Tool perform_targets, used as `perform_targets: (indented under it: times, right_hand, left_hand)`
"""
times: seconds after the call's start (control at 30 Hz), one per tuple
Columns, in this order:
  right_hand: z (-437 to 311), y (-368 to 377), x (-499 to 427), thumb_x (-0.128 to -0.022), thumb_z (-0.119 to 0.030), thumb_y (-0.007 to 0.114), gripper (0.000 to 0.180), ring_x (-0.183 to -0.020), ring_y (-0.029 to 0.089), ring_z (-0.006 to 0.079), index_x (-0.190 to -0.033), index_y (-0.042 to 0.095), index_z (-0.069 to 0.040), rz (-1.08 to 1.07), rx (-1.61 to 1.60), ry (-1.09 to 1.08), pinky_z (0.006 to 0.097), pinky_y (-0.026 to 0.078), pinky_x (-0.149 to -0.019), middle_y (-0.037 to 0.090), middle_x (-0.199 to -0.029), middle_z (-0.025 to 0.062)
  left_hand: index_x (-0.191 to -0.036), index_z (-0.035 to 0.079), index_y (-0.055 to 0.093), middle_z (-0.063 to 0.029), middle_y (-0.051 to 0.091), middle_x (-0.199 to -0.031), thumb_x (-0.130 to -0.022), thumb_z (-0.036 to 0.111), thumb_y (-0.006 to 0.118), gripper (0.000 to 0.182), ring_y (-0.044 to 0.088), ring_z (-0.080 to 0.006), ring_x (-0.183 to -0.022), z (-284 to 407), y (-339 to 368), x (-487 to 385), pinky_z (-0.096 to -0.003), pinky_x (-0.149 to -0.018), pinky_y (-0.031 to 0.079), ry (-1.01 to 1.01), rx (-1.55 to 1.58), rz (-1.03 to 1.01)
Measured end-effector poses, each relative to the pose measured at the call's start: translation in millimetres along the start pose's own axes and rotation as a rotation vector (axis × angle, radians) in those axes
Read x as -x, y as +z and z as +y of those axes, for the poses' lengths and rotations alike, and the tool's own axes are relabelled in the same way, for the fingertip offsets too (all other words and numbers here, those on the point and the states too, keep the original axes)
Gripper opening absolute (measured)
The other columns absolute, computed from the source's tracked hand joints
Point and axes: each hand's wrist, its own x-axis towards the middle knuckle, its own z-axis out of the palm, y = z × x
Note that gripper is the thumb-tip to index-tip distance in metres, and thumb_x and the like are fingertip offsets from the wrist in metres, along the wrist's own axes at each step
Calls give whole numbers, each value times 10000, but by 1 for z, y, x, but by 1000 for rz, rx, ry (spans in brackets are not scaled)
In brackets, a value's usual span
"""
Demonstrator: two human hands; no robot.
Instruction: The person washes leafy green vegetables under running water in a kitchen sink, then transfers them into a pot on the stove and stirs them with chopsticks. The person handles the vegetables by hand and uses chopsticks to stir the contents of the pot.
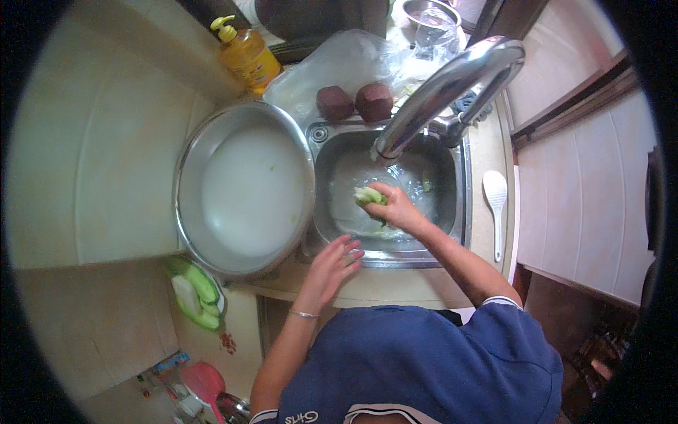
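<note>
My right hand [396,208] grips a small bunch of green vegetable [369,196] with pale stem ends, over the stainless steel sink [324,201]. Clear water lies in the sink, and a scrap of green leaf [426,184] is in it. The curved chrome faucet [445,90] reaches over the basin, its spout just beyond my right hand. At the sink's front rim my left hand [335,265] hovers with fingers apart, holding nothing. A large round metal basin [183,212] of cloudy whitish water stands left of the sink, with tiny green bits afloat.
Behind the sink, two dark red peeled roots [354,103] sit by a clear plastic bag [339,58]. A yellow pump bottle [249,58] stands back left. On the right counter lies a white rice paddle [496,212]. Cut green gourd pieces [197,297] rest on a plate at front left.
</note>
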Motion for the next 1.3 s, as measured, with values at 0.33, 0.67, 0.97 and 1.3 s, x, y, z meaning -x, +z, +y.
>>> perform_targets:
  times: [0.33,0.67,0.97,1.3]
  right_hand:
    - [-43,36,48,-709,-155,648,435,-1042,505,319,-1121,527,-83,-187,702,-712,443,387,-895,488,-1157,150]
    - [-52,19,47,-748,-281,657,462,-1214,415,344,-1136,530,-65,-61,643,-780,516,316,-989,442,-1269,172]
    - [102,-85,-72,-779,-323,616,478,-1041,537,407,-1150,528,-34,335,860,87,457,453,-878,498,-1183,243]
    - [163,-46,-64,-754,-312,626,324,-805,630,328,-909,665,-30,-500,965,282,434,481,-735,668,-850,147]
  left_hand:
    - [-1226,14,489,-139,556,-1180,-936,442,380,528,519,-277,-1108,11,26,-43,-418,-975,398,-141,407,-223]
    - [-1236,52,478,-135,504,-1250,-925,275,438,385,539,-263,-1077,8,7,-45,-392,-874,496,-15,381,-111]
    - [-1253,79,480,-165,415,-1298,-829,146,554,436,474,-290,-1020,10,-6,-24,-356,-832,495,-141,788,-271]
    - [-1271,61,452,-179,411,-1304,-836,151,530,451,481,-321,-1050,3,-25,-6,-379,-854,490,-60,946,-273]
